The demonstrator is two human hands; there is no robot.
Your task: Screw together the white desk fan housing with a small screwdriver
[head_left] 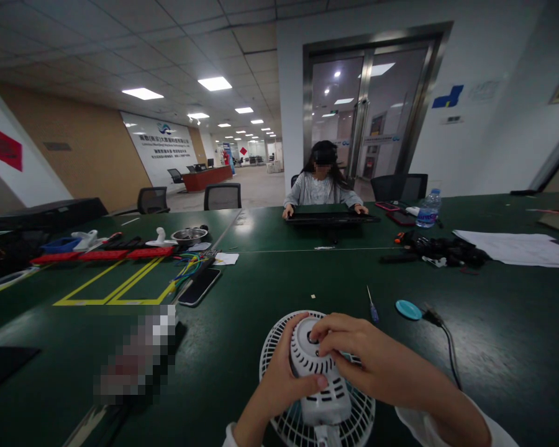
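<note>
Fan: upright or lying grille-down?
Grille-down: its motor housing faces up above the grille, with the left hand and right hand on the housing.

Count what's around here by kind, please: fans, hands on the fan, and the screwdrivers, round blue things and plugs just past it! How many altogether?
Fan: 1
Hands on it: 2 (left hand, right hand)
Screwdriver: 1
Round blue thing: 1
Plug: 1
Total: 6

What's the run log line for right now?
left grip: around white plastic fan motor housing | right grip: fingertips at housing's round back | blue-handled screwdriver: on green table, untouched
</note>
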